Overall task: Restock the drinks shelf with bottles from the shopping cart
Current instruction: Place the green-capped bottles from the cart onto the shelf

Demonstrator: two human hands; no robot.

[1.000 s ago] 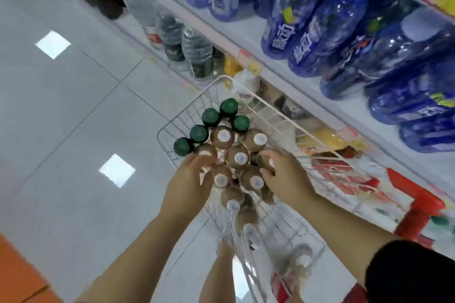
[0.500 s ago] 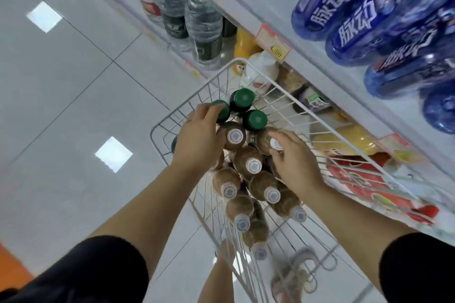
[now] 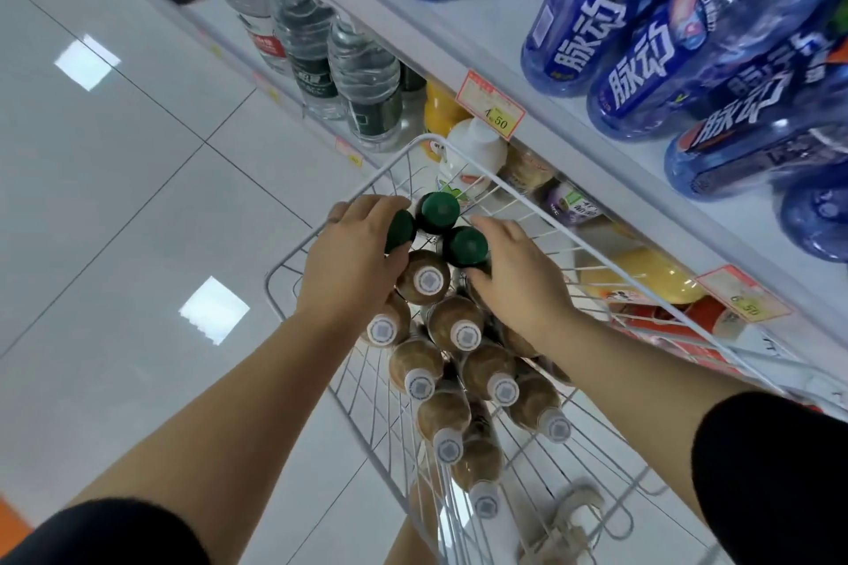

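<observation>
A white wire shopping cart (image 3: 348,202) holds several brown drink bottles with white caps (image 3: 454,326) and three green-capped bottles (image 3: 439,210) at its far end. My left hand (image 3: 353,262) wraps around the left green-capped bottle (image 3: 400,230), fingers over its cap. My right hand (image 3: 518,280) closes on the right green-capped bottle (image 3: 467,247), gripping just below the cap. The bottles' bodies are mostly hidden by their neighbours. The drinks shelf (image 3: 482,41) runs along the right.
Blue drink bottles (image 3: 592,28) fill the upper shelf, clear water bottles (image 3: 362,73) and yellow and white bottles (image 3: 472,151) the lower one. Red price tags (image 3: 491,106) hang on the shelf edges. Grey tiled floor (image 3: 114,197) lies to the left.
Both hands moved forward from the brown bottles to the green-capped ones at the cart's far end and closed on them. The view shifted nearer to the shelf.
</observation>
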